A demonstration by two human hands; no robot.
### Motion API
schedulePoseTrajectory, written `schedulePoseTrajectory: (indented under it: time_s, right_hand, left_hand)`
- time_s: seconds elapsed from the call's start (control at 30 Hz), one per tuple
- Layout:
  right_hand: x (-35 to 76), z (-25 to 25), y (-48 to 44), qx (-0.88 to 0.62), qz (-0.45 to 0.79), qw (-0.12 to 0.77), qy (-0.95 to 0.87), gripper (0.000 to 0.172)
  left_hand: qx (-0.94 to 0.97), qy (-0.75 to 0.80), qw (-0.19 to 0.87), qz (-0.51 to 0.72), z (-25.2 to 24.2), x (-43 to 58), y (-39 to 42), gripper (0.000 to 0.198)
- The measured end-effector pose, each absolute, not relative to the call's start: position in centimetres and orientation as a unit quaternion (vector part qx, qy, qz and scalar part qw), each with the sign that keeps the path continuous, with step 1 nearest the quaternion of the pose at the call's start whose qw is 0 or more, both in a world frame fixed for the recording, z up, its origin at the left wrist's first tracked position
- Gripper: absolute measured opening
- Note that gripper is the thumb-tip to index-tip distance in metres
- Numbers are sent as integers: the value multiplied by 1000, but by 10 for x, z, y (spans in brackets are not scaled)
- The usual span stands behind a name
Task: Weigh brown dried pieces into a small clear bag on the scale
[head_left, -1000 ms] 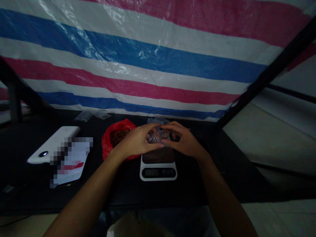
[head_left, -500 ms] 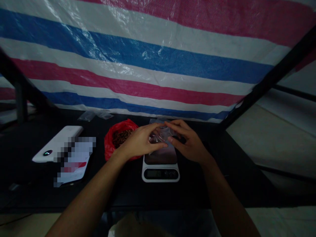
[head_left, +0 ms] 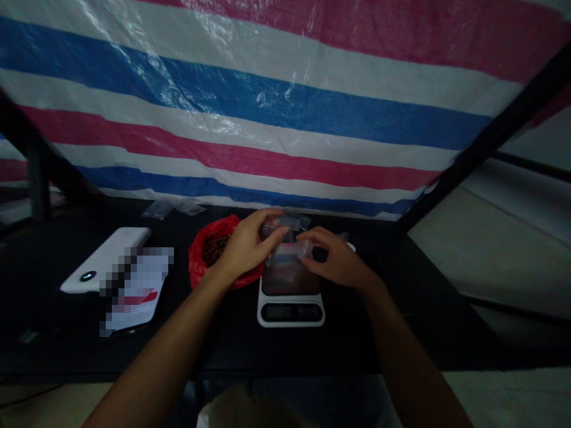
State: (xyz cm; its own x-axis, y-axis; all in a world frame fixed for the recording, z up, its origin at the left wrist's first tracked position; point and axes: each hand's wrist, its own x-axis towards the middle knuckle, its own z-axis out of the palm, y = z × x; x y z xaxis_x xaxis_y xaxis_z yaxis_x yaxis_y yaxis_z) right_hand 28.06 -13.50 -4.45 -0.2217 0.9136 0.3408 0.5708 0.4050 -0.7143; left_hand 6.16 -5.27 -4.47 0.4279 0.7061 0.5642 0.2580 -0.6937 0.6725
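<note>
Striped plastic sheeting point(head_left: 267, 107) in red, white and blue hangs as the backdrop well beyond the fingers, and below it a dark desk point(head_left: 66, 333) carries everything else. Left of the fingers, well apart, lie a white flat device point(head_left: 107, 258) and a blurred paper point(head_left: 134, 291) overlapping its near end. Directly under and just nearer than both hands sits a white kitchen scale point(head_left: 291, 297), its display facing the person. A red plastic bag point(head_left: 214, 249) holding dark brown bits rests just left of the scale, partly under the left wrist. The left hand point(head_left: 243, 246) has its fingers pinched on the upper edge of a small clear bag point(head_left: 285, 244) held over the scale's platform, and the right hand point(head_left: 339, 261) grips the same bag's right side between thumb and fingertips. Two small clear bags point(head_left: 172, 208) lie flat far left of the fingers, near the sheeting.
</note>
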Motion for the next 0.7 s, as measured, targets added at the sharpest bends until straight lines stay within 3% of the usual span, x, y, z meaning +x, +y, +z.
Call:
schedulePoseTrajectory:
  time_s: [0.13,0.23,0.3,0.4,0.57,0.7]
  right_hand:
    - [274,-50,-140,-529,180,289,-778,41]
    - [288,-50,-156,-560,103,328,-754,44]
    - [308,-53,-173,-608,14,371,-702,35]
    - [344,-68,-204,-683,-83,338,-643,37]
    - [372,-99,-240,-746,-96,258,-606,44]
    - [368,-104,-244,-750,-103,249,-603,45]
  left_hand:
    - [784,322,238,474,-46,61,-49,37]
    - [762,348,232,495,-46,60,-45,38]
    - [744,371,219,511,-47,58,-41,39]
    - [718,409,208,523,-47,56,-36,37]
    - [707,453,235,491,-46,55,-33,38]
    - [706,489,223,461,-50,54,-29,34]
